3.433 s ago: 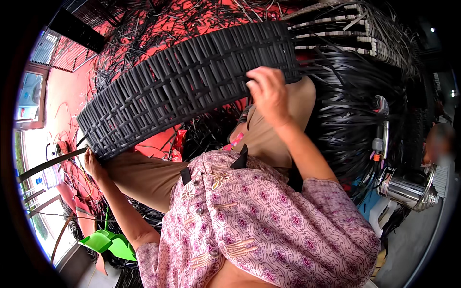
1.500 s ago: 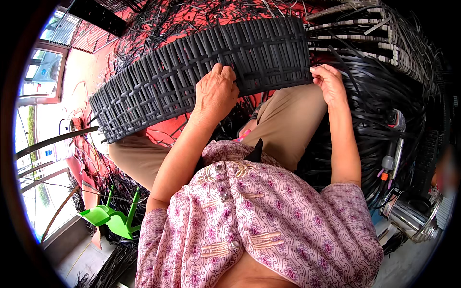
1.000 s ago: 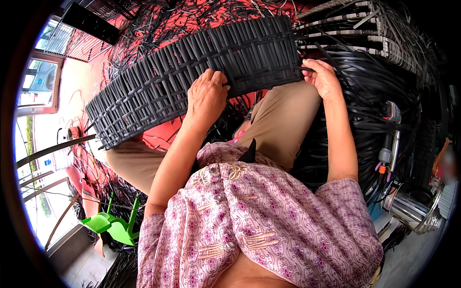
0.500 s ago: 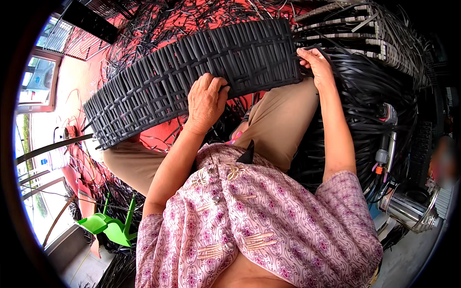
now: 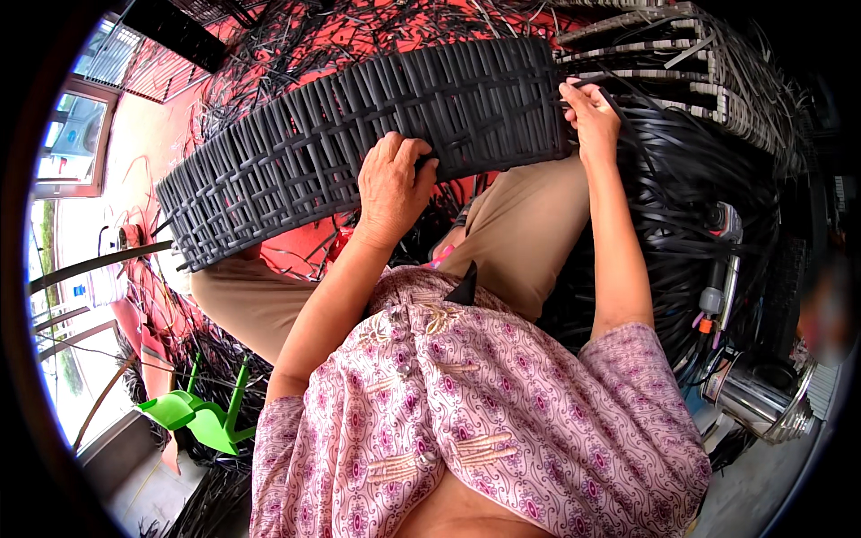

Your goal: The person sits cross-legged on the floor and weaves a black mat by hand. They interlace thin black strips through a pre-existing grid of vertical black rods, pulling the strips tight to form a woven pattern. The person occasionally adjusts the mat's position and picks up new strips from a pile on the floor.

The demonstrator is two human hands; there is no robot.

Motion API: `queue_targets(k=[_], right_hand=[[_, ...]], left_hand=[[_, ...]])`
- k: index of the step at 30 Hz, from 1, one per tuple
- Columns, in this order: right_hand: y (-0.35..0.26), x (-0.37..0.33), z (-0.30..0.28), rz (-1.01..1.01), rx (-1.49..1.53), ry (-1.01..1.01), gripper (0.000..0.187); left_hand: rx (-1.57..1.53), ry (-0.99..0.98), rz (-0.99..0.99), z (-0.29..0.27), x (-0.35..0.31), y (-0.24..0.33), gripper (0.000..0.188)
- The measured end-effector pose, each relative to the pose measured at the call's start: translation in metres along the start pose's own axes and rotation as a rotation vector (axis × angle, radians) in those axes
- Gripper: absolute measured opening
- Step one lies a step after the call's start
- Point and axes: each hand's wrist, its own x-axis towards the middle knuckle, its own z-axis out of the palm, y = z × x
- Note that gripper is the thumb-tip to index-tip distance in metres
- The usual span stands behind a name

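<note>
A long, curved panel woven from black flat strips (image 5: 305, 148) lies across my legs, its far edge bowed upward. My left hand (image 5: 392, 184) is closed over its near edge, around the middle, with the fingers curled onto the weave and the fingertips partly hidden. Just past the panel's right end, my right hand (image 5: 592, 121) pinches a dark strip (image 5: 587, 81) between thumb and fingers. Where that strip enters the weave is hard to make out. At the left end, a single dark strip (image 5: 99, 267) reaches out to the side.
Loose black strips (image 5: 691, 179) are heaped at my right, beside a power tool (image 5: 725, 224) and a metal canister (image 5: 753, 394). Pale woven frames (image 5: 691, 54) stand at the far right. A green dustpan (image 5: 215, 426) sits at the lower left; strip scraps litter the red floor (image 5: 309, 247).
Both hands have shifted slightly: the left a little to the right along the near edge, the right still pinching by the panel's end. The panel has moved slightly right.
</note>
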Motion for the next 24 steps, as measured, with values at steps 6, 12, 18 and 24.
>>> queue_targets(k=[6, 12, 18, 24], right_hand=[[-0.002, -0.009, -0.029, 0.155, -0.052, -0.150, 0.039], [0.003, -0.011, -0.027, 0.196, 0.037, -0.079, 0.050], [-0.001, -0.016, -0.022, 0.124, -0.019, -0.015, 0.073], [-0.002, -0.016, -0.024, 0.256, 0.151, -0.055, 0.071]], left_hand=[[-0.052, -0.043, -0.250, -0.001, 0.009, 0.018, 0.026], [0.113, -0.098, -0.009, -0.002, 0.029, 0.015, 0.026], [0.118, -0.227, -0.040, 0.003, 0.044, 0.022, 0.021], [0.124, -0.292, -0.129, 0.008, 0.051, 0.028, 0.023]])
